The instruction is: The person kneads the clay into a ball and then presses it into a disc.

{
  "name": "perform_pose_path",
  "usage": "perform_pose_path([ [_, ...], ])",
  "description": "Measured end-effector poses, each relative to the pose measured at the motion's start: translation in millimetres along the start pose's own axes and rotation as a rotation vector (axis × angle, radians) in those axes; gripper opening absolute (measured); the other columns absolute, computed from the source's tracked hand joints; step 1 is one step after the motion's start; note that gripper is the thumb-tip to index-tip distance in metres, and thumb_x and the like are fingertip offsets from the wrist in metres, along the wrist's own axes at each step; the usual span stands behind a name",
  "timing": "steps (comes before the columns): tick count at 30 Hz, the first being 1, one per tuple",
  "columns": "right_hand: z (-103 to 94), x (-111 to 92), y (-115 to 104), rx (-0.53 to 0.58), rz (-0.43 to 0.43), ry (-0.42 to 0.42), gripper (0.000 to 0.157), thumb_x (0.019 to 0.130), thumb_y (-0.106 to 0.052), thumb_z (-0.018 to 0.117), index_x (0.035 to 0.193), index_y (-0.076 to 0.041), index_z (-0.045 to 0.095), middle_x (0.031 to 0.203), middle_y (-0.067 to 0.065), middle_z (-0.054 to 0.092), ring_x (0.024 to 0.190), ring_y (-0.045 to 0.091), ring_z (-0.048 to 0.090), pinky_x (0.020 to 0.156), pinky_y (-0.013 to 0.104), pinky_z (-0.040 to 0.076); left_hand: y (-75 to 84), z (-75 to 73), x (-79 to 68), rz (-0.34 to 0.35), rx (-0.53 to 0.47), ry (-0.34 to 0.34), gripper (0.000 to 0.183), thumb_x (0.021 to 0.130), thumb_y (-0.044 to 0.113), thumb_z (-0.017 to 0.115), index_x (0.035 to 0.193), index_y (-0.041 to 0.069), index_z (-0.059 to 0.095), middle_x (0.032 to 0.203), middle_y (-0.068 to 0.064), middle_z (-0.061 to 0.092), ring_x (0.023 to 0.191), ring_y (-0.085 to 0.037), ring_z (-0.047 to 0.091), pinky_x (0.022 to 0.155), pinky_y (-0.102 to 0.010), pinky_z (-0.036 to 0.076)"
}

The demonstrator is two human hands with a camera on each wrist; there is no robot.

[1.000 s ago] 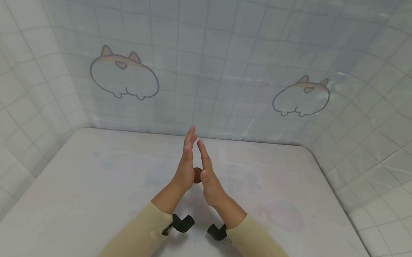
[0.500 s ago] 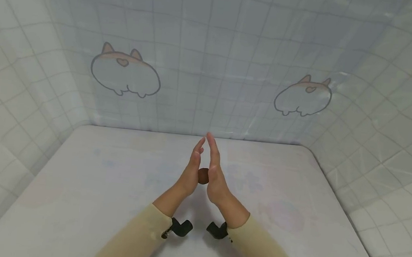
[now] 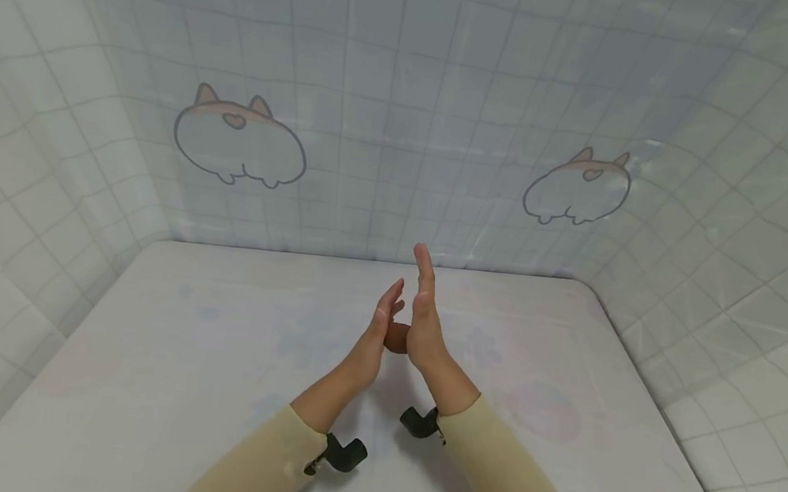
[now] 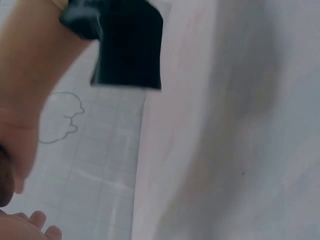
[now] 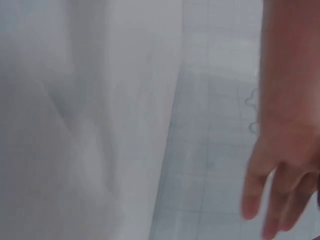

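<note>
A small brown ball (image 3: 397, 339), slightly oblong in the head view, sits between two facing palms above the table. My left hand (image 3: 368, 348) presses it from the left, fingers straight and pointing forward and up. From the other side the palm of my right hand (image 3: 426, 332) bears on it, its straight fingers reaching farther forward than the left ones. In the left wrist view the brown ball (image 4: 6, 181) shows only in part at the left edge, between the two hands.
A pale table (image 3: 174, 383) with faint coloured prints lies beneath the hands. Grid-patterned curtains (image 3: 406, 120) with cartoon animal drawings enclose it at the back and sides. Each beige sleeve carries a black wrist mount, one on the left (image 3: 347, 455) and one on the right (image 3: 418, 423).
Both hands have shifted right with the ball between them. The right hand has slid forward and the left hand back against each other. The ball has moved slightly right.
</note>
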State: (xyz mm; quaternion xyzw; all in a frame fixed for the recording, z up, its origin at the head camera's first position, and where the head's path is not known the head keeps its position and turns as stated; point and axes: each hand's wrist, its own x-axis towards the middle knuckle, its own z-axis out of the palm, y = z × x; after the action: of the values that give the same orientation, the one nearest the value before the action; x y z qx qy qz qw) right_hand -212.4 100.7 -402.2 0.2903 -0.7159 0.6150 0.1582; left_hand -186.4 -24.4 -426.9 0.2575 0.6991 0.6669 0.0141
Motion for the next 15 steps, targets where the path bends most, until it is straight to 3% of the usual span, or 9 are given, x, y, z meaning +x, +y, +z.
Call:
perform_pose_path([
  [4,-1.1,2,8,0.016,0.072,-0.009,0.097,0.089,-0.085,0.014,0.162,-0.023,0.003,0.168,0.003,0.006,0.153,0.019,0.001,0.115,0.066,0.003,5.0,-0.8,-0.4,0.039,-0.043,-0.025,0.092,0.093,0.079,0.005,0.162,0.019,0.004,0.168,0.000,0.001,0.152,-0.033,0.012,0.115,-0.067,0.011],
  [8,1.2,-2,17,-0.016,0.141,-0.081,0.100,0.085,-0.089,0.011,0.162,-0.027,0.000,0.167,-0.001,0.000,0.152,0.023,0.004,0.115,0.064,0.009,9.9,-3.3,0.8,0.100,-0.069,-0.021,0.096,0.092,0.080,0.006,0.162,0.014,0.003,0.168,-0.006,0.000,0.152,-0.032,0.010,0.117,-0.061,0.007],
  [11,3.7,-7,23,-0.015,0.151,-0.123,0.101,0.084,-0.088,0.008,0.162,-0.024,-0.003,0.167,0.003,-0.004,0.147,0.031,0.015,0.113,0.063,0.015,13.4,-4.8,3.1,0.160,-0.089,-0.009,0.096,0.094,0.078,0.006,0.161,0.010,0.002,0.167,-0.010,-0.001,0.152,-0.033,0.008,0.118,-0.058,0.004],
  [14,6.4,-9,25,0.001,0.131,-0.138,0.100,0.086,-0.086,0.006,0.162,-0.022,-0.004,0.166,0.007,-0.006,0.147,0.033,0.012,0.113,0.065,0.013,17.3,-6.2,5.6,0.193,-0.092,0.014,0.096,0.094,0.078,0.007,0.161,0.009,0.001,0.167,-0.011,-0.001,0.152,-0.033,0.008,0.117,-0.059,0.003],
  [15,7.4,-10,25,-0.001,0.131,-0.145,0.099,0.087,-0.084,0.005,0.162,-0.020,-0.005,0.165,0.010,0.001,0.138,0.035,0.028,0.109,0.063,0.024,18.1,-6.8,6.5,0.193,-0.085,0.025,0.096,0.094,0.078,0.007,0.161,0.010,0.001,0.167,-0.010,-0.001,0.152,-0.033,0.008,0.117,-0.061,0.004],
])
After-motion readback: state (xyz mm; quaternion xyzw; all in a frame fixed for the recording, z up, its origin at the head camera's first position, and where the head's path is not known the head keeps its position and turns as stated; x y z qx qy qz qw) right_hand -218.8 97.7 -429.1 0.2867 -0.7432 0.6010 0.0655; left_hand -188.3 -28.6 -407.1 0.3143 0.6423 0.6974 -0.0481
